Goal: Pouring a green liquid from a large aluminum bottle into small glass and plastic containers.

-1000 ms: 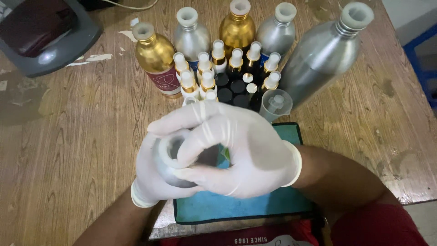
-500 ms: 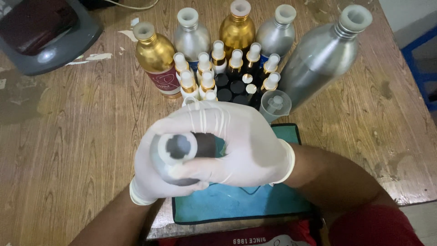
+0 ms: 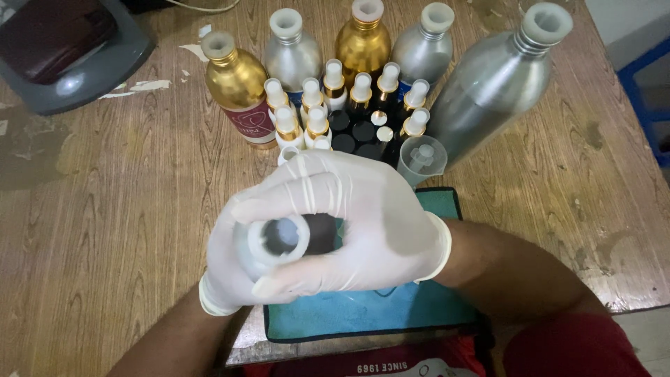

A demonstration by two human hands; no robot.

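2 gloved hands: left hand (image 3: pixel 230 272) grips silver bottle (image 3: pixel 279 237), right hand (image 3: pixel 356 223) clasps its neck

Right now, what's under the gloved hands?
A teal mat lies under the left hand and right hand, at the table edge. They hold a silver bottle, mouth up; its body and most of the mat's middle are covered.

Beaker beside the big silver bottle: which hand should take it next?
Right, likely: the right hand sits just below the beaker, while the left hand is farther off, wrapped around the open-necked bottle.
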